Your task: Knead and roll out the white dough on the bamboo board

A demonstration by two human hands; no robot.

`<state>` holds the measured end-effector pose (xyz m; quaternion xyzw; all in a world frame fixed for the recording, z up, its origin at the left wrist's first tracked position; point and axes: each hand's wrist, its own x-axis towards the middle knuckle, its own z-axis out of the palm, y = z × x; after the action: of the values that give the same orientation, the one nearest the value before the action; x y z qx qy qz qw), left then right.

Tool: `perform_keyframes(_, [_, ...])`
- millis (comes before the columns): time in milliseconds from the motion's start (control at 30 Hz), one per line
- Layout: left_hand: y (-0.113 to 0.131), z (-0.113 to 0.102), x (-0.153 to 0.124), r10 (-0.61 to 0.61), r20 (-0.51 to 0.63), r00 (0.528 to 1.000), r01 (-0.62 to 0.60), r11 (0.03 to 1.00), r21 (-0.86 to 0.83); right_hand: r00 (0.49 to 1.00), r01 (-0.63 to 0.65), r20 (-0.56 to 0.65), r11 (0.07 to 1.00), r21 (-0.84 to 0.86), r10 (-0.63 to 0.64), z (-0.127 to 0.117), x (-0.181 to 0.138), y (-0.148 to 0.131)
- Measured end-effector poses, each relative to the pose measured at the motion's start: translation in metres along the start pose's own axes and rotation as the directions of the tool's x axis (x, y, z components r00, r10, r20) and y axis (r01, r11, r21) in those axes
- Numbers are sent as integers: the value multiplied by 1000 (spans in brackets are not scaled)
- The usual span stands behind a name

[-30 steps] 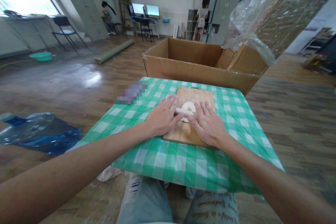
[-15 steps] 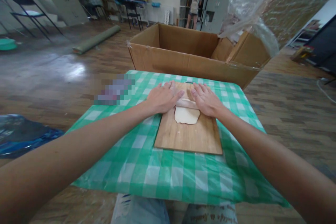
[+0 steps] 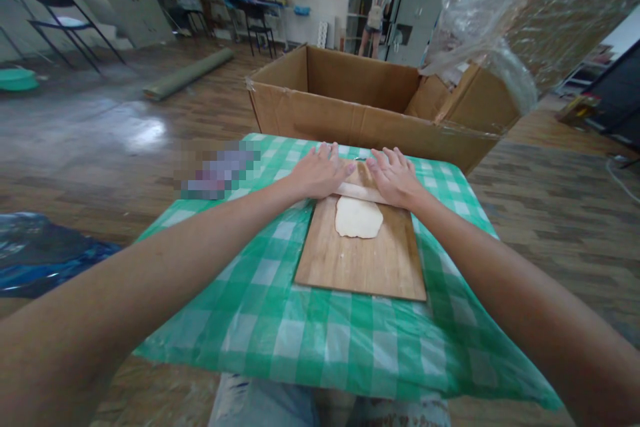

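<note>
A pale wooden rolling pin (image 3: 361,193) lies crosswise over the far part of a wooden cutting board (image 3: 367,267). My left hand (image 3: 320,172) rests flat on the pin's left end, fingers stretched forward. On its right end lies my right hand (image 3: 393,177), open too, with the palm pressing down and the fingers spread. Both palms hide the ends of the pin. Just on the near side of the pin, a flattened sheet of white dough (image 3: 358,217) with an uneven edge sits on the board.
A green checked cloth (image 3: 270,327) covers the table. Beyond its far edge stands a large cardboard box (image 3: 360,110) with plastic wrap (image 3: 480,20). A blurred-out item (image 3: 220,170) is at the table's left edge. Two people are in the background.
Both hands and the rolling pin have moved away from me, toward the board's far end. More of the dough sheet now shows on the near side of the pin.
</note>
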<state>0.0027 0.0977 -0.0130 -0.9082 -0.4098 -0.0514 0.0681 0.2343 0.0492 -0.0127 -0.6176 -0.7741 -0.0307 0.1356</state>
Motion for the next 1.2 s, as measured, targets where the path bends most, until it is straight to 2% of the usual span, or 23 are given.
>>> perform_keyframes(100, [8, -3, -10, -54, -57, 997, 54, 999, -4, 999, -38, -29, 999, 6, 38, -5, -17, -12])
perform_keyframes(167, [15, -7, -20, -80, -70, 994, 79, 997, -15, 1000, -9, -19, 1000, -7, 9, -10, -30, -21])
perform_keyframes(267, [26, -13, -42, -88, -72, 994, 85, 996, -40, 999, 34, -14, 999, -40, -35, -16, -51, -36])
perform_keyframes(367, [36, -15, -66, -101, -81, 992, 95, 993, -77, 1000, 12, -3, 998, -60, -12, -21, -71, -50])
perform_keyframes(600, [57, -18, -122, -26, -136, 990, 18, 998, -57, 999, 43, 18, 997, -67, -42, -26, -122, -78])
perform_keyframes(733, [60, -20, -138, -6, -147, 989, -2, 998, -56, 999, 52, 7, 995, -86, -51, -26, -142, -89])
perform_keyframes(900, [49, -21, -123, 22, -122, 992, -33, 996, -87, 998, 29, 61, 999, -47, -26, -29, -131, -83])
perform_keyframes(1100, [30, -17, -75, 62, -51, 997, -67, 993, -101, 986, 10, 165, 999, 36, -16, -31, -88, -55])
perform_keyframes(1200, [22, -12, -48, 37, -12, 999, -37, 996, -79, 986, 44, 162, 999, 16, -46, -26, -66, -41])
